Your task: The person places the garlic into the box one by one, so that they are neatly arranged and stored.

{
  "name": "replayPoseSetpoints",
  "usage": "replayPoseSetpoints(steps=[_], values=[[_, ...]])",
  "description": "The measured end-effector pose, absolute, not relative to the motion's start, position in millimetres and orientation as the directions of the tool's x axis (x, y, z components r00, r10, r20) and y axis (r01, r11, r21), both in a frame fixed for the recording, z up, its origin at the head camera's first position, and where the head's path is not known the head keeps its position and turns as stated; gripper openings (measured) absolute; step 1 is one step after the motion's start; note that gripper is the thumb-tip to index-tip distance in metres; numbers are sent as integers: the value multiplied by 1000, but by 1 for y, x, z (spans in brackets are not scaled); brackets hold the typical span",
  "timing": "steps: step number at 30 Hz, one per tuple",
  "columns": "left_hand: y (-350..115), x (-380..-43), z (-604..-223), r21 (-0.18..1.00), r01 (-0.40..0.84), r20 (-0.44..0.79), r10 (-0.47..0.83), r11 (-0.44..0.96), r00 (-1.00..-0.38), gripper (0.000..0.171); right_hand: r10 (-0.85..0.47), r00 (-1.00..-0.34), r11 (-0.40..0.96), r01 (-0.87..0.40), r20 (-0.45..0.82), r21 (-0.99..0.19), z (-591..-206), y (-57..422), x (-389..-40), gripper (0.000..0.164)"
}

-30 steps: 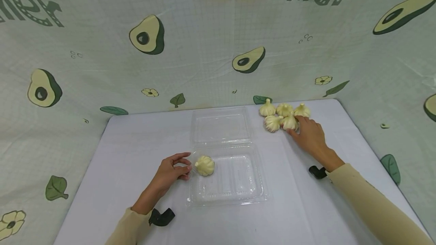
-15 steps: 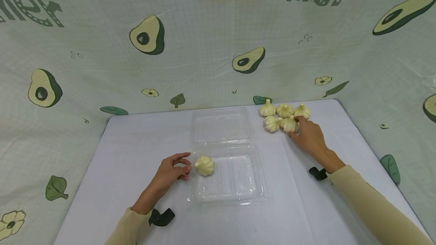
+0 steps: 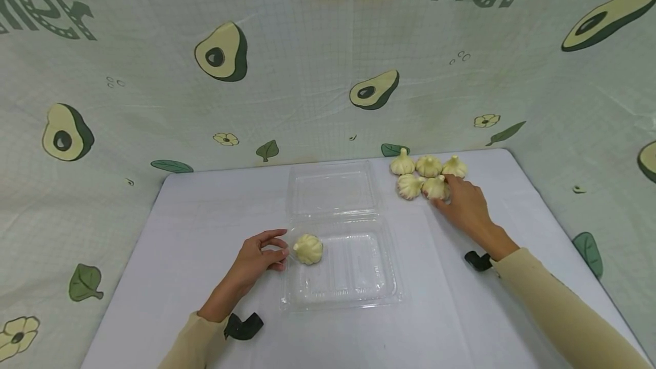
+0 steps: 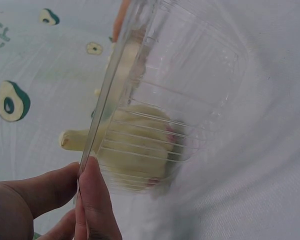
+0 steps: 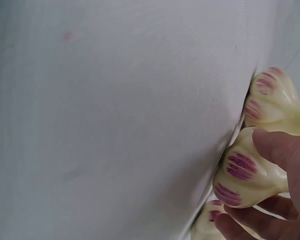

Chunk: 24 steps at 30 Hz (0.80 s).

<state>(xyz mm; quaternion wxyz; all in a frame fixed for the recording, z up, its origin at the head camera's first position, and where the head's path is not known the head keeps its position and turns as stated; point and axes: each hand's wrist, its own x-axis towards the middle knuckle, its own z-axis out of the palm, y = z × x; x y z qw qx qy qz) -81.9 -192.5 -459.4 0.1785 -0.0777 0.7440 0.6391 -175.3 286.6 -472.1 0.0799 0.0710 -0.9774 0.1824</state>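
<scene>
A clear plastic clamshell container (image 3: 353, 266) lies with its lid (image 3: 332, 189) folded back on the white cloth. My left hand (image 3: 258, 254) pinches the container's left rim between thumb and fingers, as the left wrist view shows. Inside, close to that rim, sits one garlic bulb (image 3: 308, 249), its stem pointing at my hand. At the back right, my right hand (image 3: 465, 204) has thumb and fingers around a garlic bulb (image 5: 247, 170) with purple streaks. This bulb still rests among several others, such as the front-left bulb (image 3: 410, 186); its far side is hidden.
A white cloth covers the table (image 3: 205, 209). Behind and beside it hangs a curtain (image 3: 307, 73) printed with avocados. Each wrist carries a black camera mount, one near the left cuff (image 3: 245, 327) and one near the right cuff (image 3: 479, 261).
Hardly anything differs. The bulb under my right hand has tilted slightly, and both hands have otherwise stayed in place.
</scene>
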Motion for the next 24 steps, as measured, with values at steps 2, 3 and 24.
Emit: replayPoseSetpoints(steps=[2,3,24], values=[[-192,-82,-459,922,-347,-368,107,169,-924,55,-106,-979,925,-162,175,-343,-472,287,-176,65],[-192,-83,-459,921,-351,-370,102,169,-923,55,-104,-980,926,-158,171,-342,-472,287,-176,65],[-191,-83,-459,923,-351,-369,104,156,-924,55,-147,-931,928,-246,333,-280,-420,275,-141,64]])
